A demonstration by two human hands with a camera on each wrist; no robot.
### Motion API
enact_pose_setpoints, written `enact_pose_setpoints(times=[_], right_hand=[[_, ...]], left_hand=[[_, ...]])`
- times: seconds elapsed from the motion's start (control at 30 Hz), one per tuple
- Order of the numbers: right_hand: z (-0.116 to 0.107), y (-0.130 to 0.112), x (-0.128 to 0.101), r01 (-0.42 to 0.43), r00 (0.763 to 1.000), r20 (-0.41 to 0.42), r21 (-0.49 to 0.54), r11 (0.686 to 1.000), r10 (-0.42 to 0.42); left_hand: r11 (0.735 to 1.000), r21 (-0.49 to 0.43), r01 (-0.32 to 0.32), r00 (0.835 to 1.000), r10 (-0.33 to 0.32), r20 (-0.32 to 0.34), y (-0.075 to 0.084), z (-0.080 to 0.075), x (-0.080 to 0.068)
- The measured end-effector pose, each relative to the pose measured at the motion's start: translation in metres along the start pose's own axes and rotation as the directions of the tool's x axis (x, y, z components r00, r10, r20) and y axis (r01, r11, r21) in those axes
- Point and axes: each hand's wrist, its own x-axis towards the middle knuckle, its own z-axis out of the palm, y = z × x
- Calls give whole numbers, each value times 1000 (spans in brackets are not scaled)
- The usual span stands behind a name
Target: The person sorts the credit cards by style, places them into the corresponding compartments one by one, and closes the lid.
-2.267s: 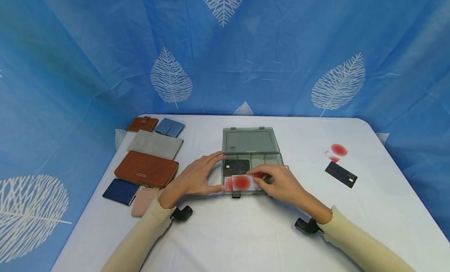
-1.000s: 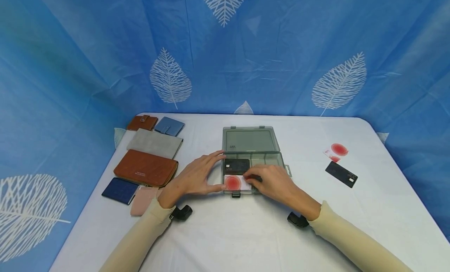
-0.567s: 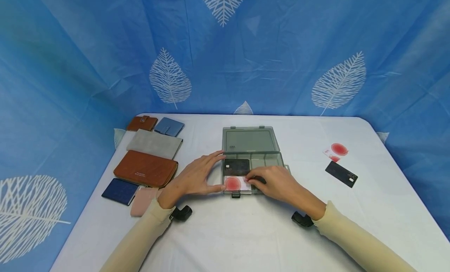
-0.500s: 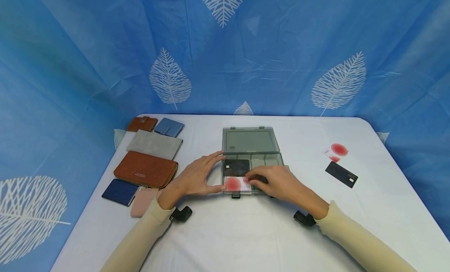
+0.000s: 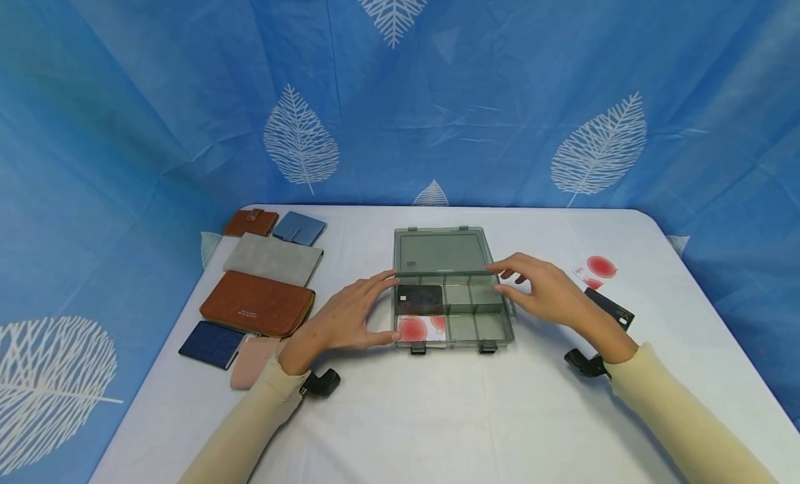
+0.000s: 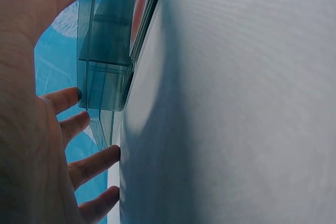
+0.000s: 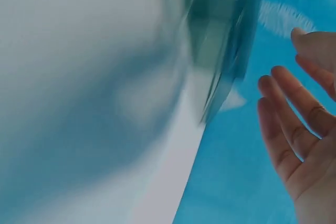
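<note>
The table [image 5: 437, 414] has bare cloth along its near edge, in front of my arms. Wallets [image 5: 257, 302] line its left edge. The box [image 5: 475, 328] lies mid-table, lid flat behind it, with a black card [image 5: 420, 298] and a red-dot card [image 5: 420, 328] in its left compartments; the right ones show only their floor. My left hand [image 5: 344, 317] is spread, fingertips touching the box's left wall. My right hand [image 5: 545, 289] hovers at the box's right edge, fingers loose and apart, holding nothing. Just beyond it, near the right edge, lie loose cards [image 5: 601, 267].
</note>
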Motion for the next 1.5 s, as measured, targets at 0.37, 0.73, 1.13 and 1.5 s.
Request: enact_pose_setpoints(times=[0.37, 0.73, 1.13, 1.5], right_hand=[[-23, 60, -26, -95, 995, -46, -39, 995, 93], [-50, 110, -46, -318, 944, 79, -50, 947, 321], [-75, 149, -67, -437, 878, 157, -119, 892, 451], [-94, 163, -96, -458, 864, 218, -41, 888, 455]], left_hand=[[1000, 1, -1, 1000, 1, -14, 2, 4, -3], [1000, 2, 2, 1000, -2, -12, 3, 4, -3], [1000, -3, -2, 1000, 2, -4, 3, 0, -2], [1000, -7, 0, 1000, 0, 4, -1, -4, 0]])
